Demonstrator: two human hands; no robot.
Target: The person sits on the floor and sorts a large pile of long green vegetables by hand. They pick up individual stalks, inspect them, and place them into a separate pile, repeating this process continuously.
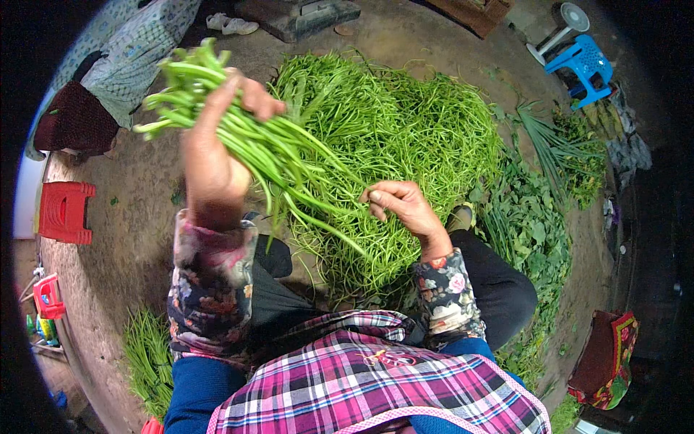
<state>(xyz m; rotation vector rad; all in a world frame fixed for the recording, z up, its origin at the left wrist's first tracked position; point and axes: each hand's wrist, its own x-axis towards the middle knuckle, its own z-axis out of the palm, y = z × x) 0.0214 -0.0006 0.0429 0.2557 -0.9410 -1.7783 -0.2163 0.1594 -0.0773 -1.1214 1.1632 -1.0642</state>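
My left hand [222,130], slightly blurred, is raised and wrapped around a thick bunch of long green vegetable stems [282,154]. The thicker ends stick out past my fist at the upper left, and the thin ends trail down to the right. With thumb and fingertips, my right hand [401,206] pinches the thin end of a stem from this bunch. Beneath both hands, a large heap of loose green stems [434,130] spreads over the floor between my legs.
Stripped green leaves [526,211] lie right of the heap, below long blue-green leaves [547,141]. A bundle of stems [146,358] rests at lower left. Around stand a red plastic stool [65,211], a blue plastic stool [585,68] and a cloth-covered seat [602,358]. White shoes [232,24] sit at the back.
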